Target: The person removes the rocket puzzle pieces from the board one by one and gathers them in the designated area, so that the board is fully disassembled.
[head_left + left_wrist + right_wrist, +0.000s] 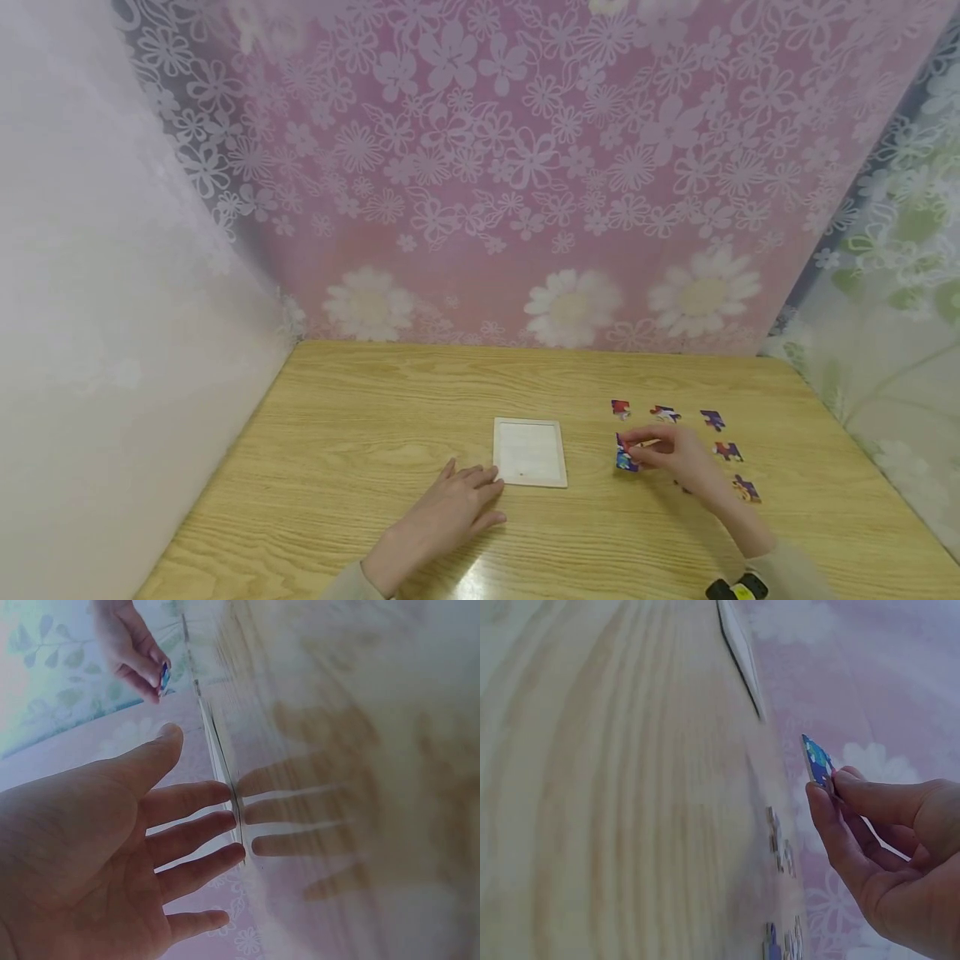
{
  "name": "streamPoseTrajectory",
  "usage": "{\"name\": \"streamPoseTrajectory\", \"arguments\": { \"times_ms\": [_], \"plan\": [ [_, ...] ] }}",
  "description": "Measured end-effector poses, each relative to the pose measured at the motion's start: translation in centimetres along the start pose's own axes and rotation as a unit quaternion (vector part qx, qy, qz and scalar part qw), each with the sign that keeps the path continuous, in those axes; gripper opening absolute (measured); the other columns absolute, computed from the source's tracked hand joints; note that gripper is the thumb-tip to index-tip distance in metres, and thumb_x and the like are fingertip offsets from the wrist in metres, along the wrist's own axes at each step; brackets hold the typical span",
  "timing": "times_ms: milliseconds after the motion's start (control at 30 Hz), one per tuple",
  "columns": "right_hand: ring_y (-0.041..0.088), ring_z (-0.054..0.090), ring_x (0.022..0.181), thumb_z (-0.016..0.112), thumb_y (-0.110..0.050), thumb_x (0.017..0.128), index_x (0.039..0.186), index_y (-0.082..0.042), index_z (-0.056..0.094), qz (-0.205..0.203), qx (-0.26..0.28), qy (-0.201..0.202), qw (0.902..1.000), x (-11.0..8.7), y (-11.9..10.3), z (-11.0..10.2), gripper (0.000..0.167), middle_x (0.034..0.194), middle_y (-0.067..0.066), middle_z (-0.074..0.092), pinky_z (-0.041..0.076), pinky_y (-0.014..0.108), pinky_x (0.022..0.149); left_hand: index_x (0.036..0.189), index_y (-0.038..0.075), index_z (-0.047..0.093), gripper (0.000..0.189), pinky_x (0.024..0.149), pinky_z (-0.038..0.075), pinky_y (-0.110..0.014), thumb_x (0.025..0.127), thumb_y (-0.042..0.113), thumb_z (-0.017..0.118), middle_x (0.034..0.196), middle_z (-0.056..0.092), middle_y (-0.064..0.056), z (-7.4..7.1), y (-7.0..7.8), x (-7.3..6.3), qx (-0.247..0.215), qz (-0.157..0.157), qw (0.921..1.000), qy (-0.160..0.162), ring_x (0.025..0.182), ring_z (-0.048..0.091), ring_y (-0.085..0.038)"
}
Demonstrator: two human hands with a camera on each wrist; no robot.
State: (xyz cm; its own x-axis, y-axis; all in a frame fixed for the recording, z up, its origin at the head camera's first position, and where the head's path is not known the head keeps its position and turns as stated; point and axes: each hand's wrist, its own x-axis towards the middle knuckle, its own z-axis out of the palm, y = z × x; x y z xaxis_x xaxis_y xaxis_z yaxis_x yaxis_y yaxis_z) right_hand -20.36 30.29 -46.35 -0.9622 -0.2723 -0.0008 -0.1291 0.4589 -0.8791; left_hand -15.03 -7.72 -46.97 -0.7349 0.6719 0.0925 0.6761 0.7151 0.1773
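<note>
Between thumb and fingers, my right hand (678,457) pinches a blue and red jigsaw puzzle piece (625,455), raised off the table. In the right wrist view the puzzle piece (817,760) is seen tilted, with a blue and teal printed face. A white puzzle frame (529,452) with a raised border and no pieces in it lies flat to the left of that hand. My left hand (450,510) has its fingers spread, and the fingertips touch the frame's lower left edge. In the left wrist view the left hand's fingers (196,866) are nearly straight.
Several loose puzzle pieces lie around my right hand: a red one (620,408), a purple one (712,419) and an orange one (746,489) among them. One is partly hidden under the hand. Flowered walls (480,167) stand behind and beside the wooden table (360,417).
</note>
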Motion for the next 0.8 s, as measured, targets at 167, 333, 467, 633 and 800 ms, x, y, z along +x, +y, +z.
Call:
{"name": "streamPoseTrajectory", "arguments": {
  "times_ms": [167,333,467,633,800],
  "plan": [
    [0.015,0.074,0.090,0.070,-0.014,0.097,0.125,0.004,0.068,0.028,-0.015,-0.028,0.9991,-0.7,0.8,-0.3,0.034,0.122,0.024,0.069,0.061,0.029,0.074,0.136,0.009,0.064,0.049,0.110,0.039,-0.062,0.103,0.043,0.055,0.145,0.057,-0.011,-0.2,0.1,0.0,-0.002,-0.002,1.0000,-0.003,0.133,0.056,-0.031],
    [0.015,0.072,0.089,0.071,-0.014,0.096,0.122,0.000,0.071,0.039,-0.050,-0.039,0.9972,-0.9,1.2,-0.2,0.030,0.118,0.019,0.072,0.059,0.027,0.071,0.136,0.009,0.064,0.049,0.110,0.039,-0.062,0.102,0.044,0.054,0.146,0.057,-0.010,-0.1,-0.1,0.1,-0.003,-0.004,1.0000,-0.005,0.132,0.056,-0.031],
    [0.014,0.071,0.088,0.072,-0.015,0.095,0.120,-0.002,0.073,0.029,-0.079,-0.043,0.9955,-0.8,1.3,-0.3,0.028,0.114,0.016,0.073,0.058,0.026,0.070,0.136,0.009,0.064,0.049,0.109,0.040,-0.063,0.103,0.044,0.054,0.145,0.057,-0.010,0.0,-0.2,0.2,-0.002,-0.001,1.0000,-0.005,0.132,0.057,-0.031],
    [0.013,0.071,0.088,0.077,-0.015,0.090,0.114,-0.004,0.075,-0.008,-0.119,-0.046,0.9918,-0.7,1.7,-0.2,0.027,0.108,0.013,0.074,0.057,0.024,0.071,0.136,0.009,0.064,0.049,0.109,0.040,-0.063,0.103,0.043,0.054,0.145,0.057,-0.011,0.0,-0.2,0.2,-0.006,0.000,1.0000,-0.004,0.131,0.057,-0.032],
    [0.008,0.069,0.084,0.080,-0.011,0.087,0.108,-0.008,0.077,-0.028,-0.159,-0.043,0.9859,-0.5,1.9,0.0,0.022,0.104,0.007,0.074,0.057,0.023,0.072,0.136,0.009,0.064,0.048,0.109,0.040,-0.063,0.103,0.043,0.054,0.145,0.058,-0.010,-0.1,-0.3,0.3,-0.006,0.000,1.0000,-0.007,0.131,0.057,-0.032]
  ]
}}
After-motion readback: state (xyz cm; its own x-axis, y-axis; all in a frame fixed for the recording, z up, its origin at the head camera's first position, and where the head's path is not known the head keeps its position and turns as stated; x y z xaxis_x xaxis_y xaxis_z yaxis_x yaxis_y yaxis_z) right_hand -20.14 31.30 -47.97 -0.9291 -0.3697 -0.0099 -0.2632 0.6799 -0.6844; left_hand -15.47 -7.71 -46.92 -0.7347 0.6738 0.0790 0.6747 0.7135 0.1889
